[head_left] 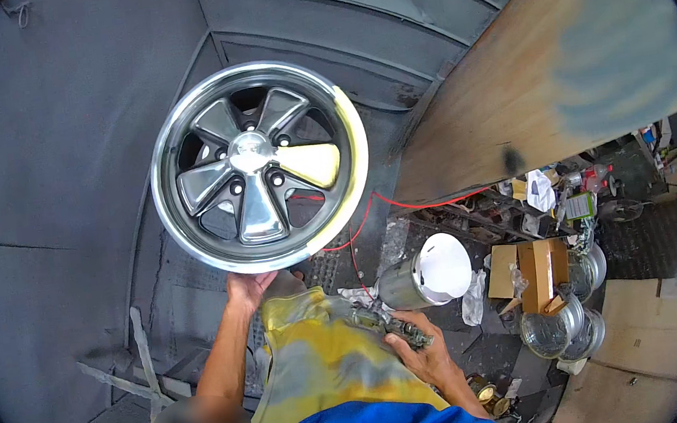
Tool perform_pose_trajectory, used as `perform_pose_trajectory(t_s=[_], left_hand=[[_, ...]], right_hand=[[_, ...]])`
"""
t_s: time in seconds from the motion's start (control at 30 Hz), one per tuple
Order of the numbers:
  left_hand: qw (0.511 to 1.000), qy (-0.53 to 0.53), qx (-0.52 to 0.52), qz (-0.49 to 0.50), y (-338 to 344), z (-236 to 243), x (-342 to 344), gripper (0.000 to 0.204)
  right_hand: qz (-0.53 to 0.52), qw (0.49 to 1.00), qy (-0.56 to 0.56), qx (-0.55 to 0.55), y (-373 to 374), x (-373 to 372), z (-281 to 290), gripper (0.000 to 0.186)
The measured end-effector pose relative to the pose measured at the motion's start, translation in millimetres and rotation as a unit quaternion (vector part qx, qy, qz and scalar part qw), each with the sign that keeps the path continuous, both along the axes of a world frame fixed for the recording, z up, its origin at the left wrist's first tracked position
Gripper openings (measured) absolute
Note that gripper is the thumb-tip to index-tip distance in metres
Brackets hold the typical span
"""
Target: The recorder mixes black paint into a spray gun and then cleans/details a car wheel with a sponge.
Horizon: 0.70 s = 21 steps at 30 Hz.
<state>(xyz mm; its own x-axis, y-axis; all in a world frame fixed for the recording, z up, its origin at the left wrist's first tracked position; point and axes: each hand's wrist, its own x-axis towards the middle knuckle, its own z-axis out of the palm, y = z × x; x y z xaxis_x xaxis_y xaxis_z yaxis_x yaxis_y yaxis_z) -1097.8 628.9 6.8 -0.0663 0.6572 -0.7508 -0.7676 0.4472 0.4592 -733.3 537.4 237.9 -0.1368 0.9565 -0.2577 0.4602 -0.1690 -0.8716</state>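
Observation:
A polished five-spoke metal wheel rim (255,196) is raised in front of me, yellowish on its right spoke and edge. My left hand (251,294) grips it from below at its bottom edge. In my right hand (415,354) is a metal spray gun (390,325), held low beside my yellow, grey-stained apron (306,359). A thin red hose (414,205) runs across behind the rim.
Grey booth walls (51,145) surround me, with a tan panel (503,107) at right. A metal drum with white top (442,266), an open cardboard box (532,276), several bare rims (552,333) and a cluttered shelf (573,191) crowd the right side.

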Motion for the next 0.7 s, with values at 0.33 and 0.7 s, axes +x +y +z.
perform_pose_trajectory(t_s=[0.33,0.7], left_hand=[[0.703,0.422,0.068,-0.569,-35.5,3.9,6.7,0.053],[0.507,0.359,0.407,-0.669,102.0,276.9,60.3,0.027]], right_hand=[[-0.211,0.977,-0.007,0.013,0.9,28.3,17.5,0.044],[-0.416,0.905,0.011,0.086,77.4,-14.6,59.8,0.041]])
